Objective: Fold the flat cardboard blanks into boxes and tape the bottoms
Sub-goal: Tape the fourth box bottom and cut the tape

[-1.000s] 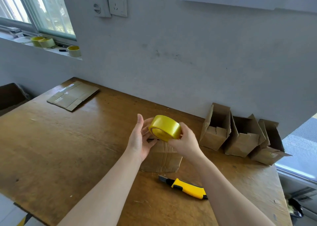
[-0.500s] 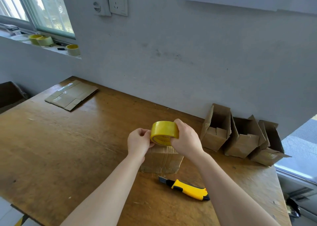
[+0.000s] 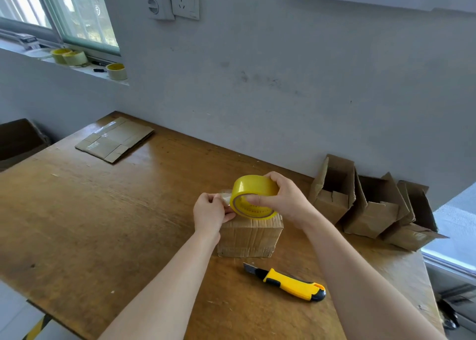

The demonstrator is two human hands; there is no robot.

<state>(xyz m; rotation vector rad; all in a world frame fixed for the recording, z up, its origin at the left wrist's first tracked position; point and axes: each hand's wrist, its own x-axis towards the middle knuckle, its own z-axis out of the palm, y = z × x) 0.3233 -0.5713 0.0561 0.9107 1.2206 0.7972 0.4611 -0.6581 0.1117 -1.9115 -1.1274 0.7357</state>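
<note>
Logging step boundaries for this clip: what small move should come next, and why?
Probably draw the left hand away from the tape roll to peel out a strip. It pinches the loose tape end, only a short bit is off, and the right hand grips the roll over the box.

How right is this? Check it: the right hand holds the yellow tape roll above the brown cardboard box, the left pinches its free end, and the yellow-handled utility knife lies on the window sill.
Wrong in one respect: the head view shows the yellow-handled utility knife on the brown wooden table, in front of the brown cardboard box, not on the window sill. The rest stands.
</note>
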